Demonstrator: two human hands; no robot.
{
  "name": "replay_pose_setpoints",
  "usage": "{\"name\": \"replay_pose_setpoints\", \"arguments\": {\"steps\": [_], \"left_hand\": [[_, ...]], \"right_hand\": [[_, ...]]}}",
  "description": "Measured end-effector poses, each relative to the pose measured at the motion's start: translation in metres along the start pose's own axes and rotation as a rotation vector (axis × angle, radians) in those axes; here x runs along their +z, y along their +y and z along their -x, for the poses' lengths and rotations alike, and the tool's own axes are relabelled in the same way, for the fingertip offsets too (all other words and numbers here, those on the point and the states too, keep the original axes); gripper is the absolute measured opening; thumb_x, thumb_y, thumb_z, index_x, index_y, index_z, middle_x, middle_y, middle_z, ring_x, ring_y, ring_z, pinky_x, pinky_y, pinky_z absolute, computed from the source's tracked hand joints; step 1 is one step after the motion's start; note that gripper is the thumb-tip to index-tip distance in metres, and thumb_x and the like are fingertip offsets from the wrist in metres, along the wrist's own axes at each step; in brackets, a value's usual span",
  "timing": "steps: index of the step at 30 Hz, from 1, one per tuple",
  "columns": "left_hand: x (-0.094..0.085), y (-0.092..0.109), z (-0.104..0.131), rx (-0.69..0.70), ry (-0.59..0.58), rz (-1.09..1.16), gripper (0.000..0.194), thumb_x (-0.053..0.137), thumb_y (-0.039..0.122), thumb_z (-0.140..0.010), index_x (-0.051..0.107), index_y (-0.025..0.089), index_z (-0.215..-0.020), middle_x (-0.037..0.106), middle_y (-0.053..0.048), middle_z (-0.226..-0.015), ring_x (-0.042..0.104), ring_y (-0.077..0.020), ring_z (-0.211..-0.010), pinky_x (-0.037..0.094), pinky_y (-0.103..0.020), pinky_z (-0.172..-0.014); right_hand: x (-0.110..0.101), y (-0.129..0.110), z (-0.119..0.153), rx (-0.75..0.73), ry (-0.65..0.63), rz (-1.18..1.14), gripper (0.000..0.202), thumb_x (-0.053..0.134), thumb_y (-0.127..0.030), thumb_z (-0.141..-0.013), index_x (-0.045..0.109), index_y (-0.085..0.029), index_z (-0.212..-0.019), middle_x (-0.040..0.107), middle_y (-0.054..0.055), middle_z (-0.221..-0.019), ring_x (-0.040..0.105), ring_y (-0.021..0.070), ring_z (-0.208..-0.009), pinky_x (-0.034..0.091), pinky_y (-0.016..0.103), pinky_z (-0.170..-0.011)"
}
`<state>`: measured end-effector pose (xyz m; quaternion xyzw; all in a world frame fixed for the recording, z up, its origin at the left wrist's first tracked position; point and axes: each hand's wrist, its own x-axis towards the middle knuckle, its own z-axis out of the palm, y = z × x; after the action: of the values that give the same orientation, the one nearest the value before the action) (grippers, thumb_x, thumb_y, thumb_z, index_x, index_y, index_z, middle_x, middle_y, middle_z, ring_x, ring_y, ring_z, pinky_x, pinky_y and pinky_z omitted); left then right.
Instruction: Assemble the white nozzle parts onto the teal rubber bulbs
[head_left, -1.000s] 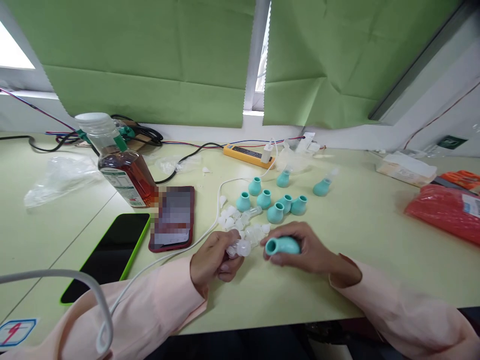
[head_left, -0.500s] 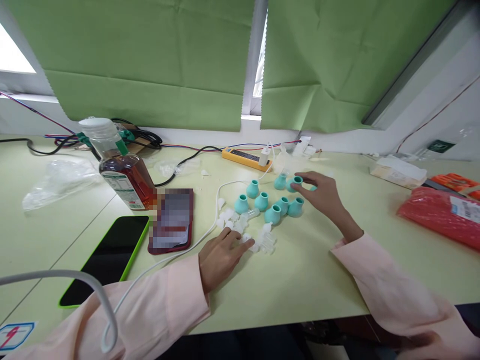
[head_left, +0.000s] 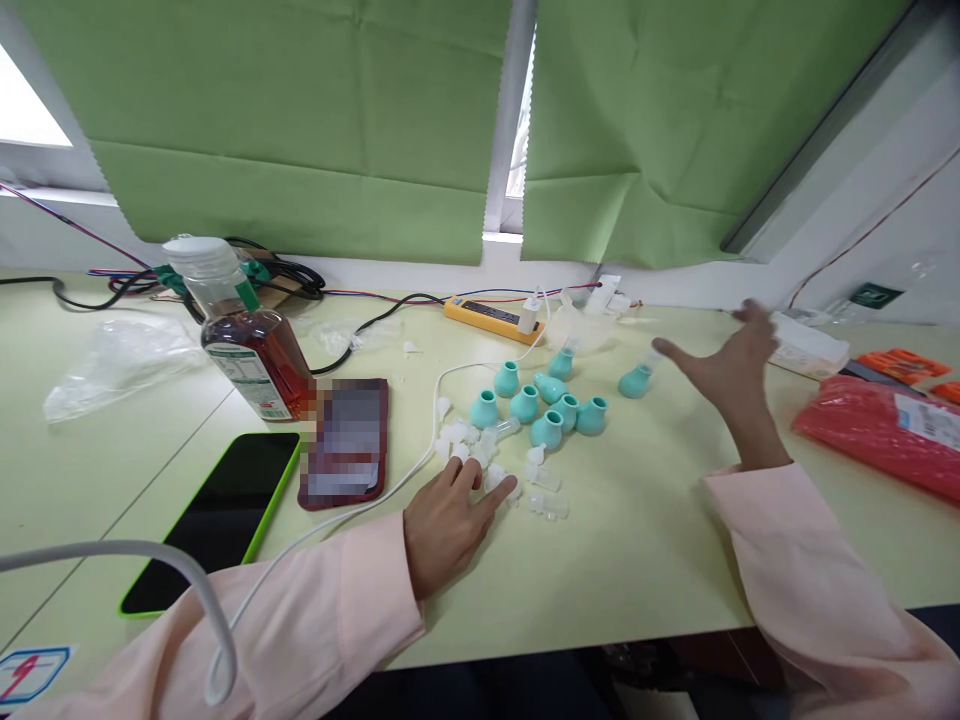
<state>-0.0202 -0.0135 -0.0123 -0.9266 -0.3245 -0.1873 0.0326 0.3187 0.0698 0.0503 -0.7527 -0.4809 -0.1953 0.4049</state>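
My left hand (head_left: 452, 515) rests on the table with its fingers apart, the fingertips at a pile of small white plastic caps (head_left: 461, 435). To its right lie a few clear plastic tubes (head_left: 549, 505). Several turquoise rubber bulbs (head_left: 547, 430) stand in a group beyond, most with the open mouth up; one bulb (head_left: 551, 388) lies tipped over. Apart on the right is a bulb (head_left: 635, 380) with a clear piece in its mouth. My right hand (head_left: 727, 375), slightly blurred, hovers just right of that bulb, fingers spread and nothing held.
On the left are a bottle of brown liquid (head_left: 255, 355), a phone in a green case (head_left: 214, 520) and one in a red case (head_left: 345, 440). Behind the bulbs sits a yellow power strip (head_left: 491, 320); its white cable crosses the table. A red plastic package (head_left: 877, 425) lies right.
My right hand has let go of a bulb among the group and moved right, opening. One bulb now lies on its side. The clear tubes have spread apart. My left hand has barely moved.
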Motion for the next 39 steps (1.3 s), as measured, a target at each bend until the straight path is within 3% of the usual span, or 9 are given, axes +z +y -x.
{"name": "replay_pose_setpoints", "arguments": {"steps": [4, 6, 10, 13, 19, 24, 33, 35, 39], "left_hand": [[0.002, 0.001, 0.001, -0.005, 0.046, 0.052, 0.037, 0.034, 0.017, -0.080, 0.044, 0.020, -0.115, 0.044, -0.009, -0.083, 0.043, -0.0200, -0.074, 0.042, -0.031, -0.057], [0.004, 0.000, 0.001, -0.018, 0.102, 0.081, 0.036, 0.032, 0.019, -0.081, 0.044, 0.019, -0.115, 0.043, -0.009, -0.082, 0.043, -0.0195, -0.073, 0.041, -0.031, -0.056], [0.000, -0.001, 0.001, -0.036, 0.246, 0.152, 0.034, 0.033, 0.022, -0.081, 0.046, 0.014, -0.112, 0.045, -0.009, -0.081, 0.042, -0.0176, -0.070, 0.039, -0.030, -0.057], [-0.008, -0.002, 0.001, -0.056, 0.341, 0.254, 0.025, 0.039, 0.024, -0.079, 0.051, 0.013, -0.098, 0.048, -0.008, -0.079, 0.043, -0.0169, -0.070, 0.038, -0.029, -0.058], [-0.017, 0.001, 0.002, -0.123, 0.221, 0.520, 0.032, 0.046, 0.045, -0.073, 0.048, 0.015, -0.066, 0.044, 0.000, -0.056, 0.040, -0.0124, -0.053, 0.028, -0.024, -0.049], [-0.015, 0.005, 0.002, -0.241, -0.040, 0.898, 0.043, 0.037, 0.045, -0.079, 0.038, 0.015, -0.048, 0.028, 0.005, -0.042, 0.029, -0.0069, -0.041, 0.019, -0.022, -0.043], [-0.020, 0.007, -0.003, -0.565, -0.363, 1.834, 0.046, 0.038, 0.051, -0.074, 0.034, 0.016, -0.045, 0.028, 0.007, -0.033, 0.023, -0.0043, -0.029, 0.011, -0.021, -0.036], [-0.023, 0.005, -0.006, -0.568, -0.348, 1.882, 0.050, 0.032, 0.053, -0.076, 0.035, 0.016, -0.042, 0.028, 0.006, -0.031, 0.024, -0.0047, -0.028, 0.012, -0.022, -0.035], [-0.025, -0.004, -0.016, -0.722, -0.059, 1.641, 0.040, 0.047, 0.045, -0.074, 0.038, 0.015, -0.051, 0.032, 0.007, -0.039, 0.025, -0.0030, -0.034, 0.012, -0.019, -0.036]], "right_hand": [[0.028, 0.018, 0.004, 0.062, -0.318, -0.014, 0.052, 0.063, -0.045, -0.053, 0.053, -0.009, -0.090, 0.057, 0.017, -0.085, 0.050, 0.0336, -0.087, 0.039, 0.043, -0.068], [0.030, 0.014, 0.008, 0.033, -0.256, -0.043, 0.034, 0.052, -0.042, -0.066, 0.054, -0.012, -0.083, 0.058, 0.014, -0.083, 0.053, 0.0298, -0.084, 0.040, 0.041, -0.068], [0.006, -0.022, 0.026, -0.079, -0.015, -0.171, 0.035, 0.026, -0.036, -0.084, 0.036, -0.015, -0.110, 0.049, 0.015, -0.110, 0.048, 0.0222, -0.098, 0.039, 0.035, -0.073], [-0.025, -0.063, 0.063, -0.397, 0.081, -0.568, 0.025, 0.033, -0.034, -0.083, 0.042, -0.019, -0.101, 0.060, 0.009, -0.084, 0.057, 0.0183, -0.071, 0.041, 0.029, -0.058], [-0.053, -0.108, 0.138, -1.147, -0.502, -0.468, 0.021, 0.050, -0.032, -0.076, 0.054, -0.016, -0.089, 0.057, 0.003, -0.063, 0.051, 0.0130, -0.056, 0.036, 0.024, -0.049], [-0.045, -0.100, 0.150, -1.147, -0.574, -0.507, 0.023, 0.049, -0.032, -0.076, 0.054, -0.015, -0.091, 0.056, 0.002, -0.061, 0.049, 0.0117, -0.054, 0.032, 0.024, -0.048], [-0.041, -0.101, 0.147, -1.012, -0.750, -0.780, 0.022, 0.050, -0.031, -0.075, 0.057, -0.016, -0.090, 0.054, 0.000, -0.056, 0.048, 0.0097, -0.050, 0.034, 0.022, -0.048], [-0.041, -0.102, 0.146, -0.967, -0.765, -0.826, 0.022, 0.052, -0.032, -0.074, 0.058, -0.016, -0.088, 0.056, 0.001, -0.056, 0.049, 0.0103, -0.051, 0.036, 0.022, -0.048], [-0.041, -0.102, 0.147, -0.722, -0.738, -0.862, 0.015, 0.057, -0.027, -0.070, 0.058, -0.019, -0.082, 0.061, 0.002, -0.066, 0.054, 0.0123, -0.058, 0.040, 0.025, -0.056]]}}
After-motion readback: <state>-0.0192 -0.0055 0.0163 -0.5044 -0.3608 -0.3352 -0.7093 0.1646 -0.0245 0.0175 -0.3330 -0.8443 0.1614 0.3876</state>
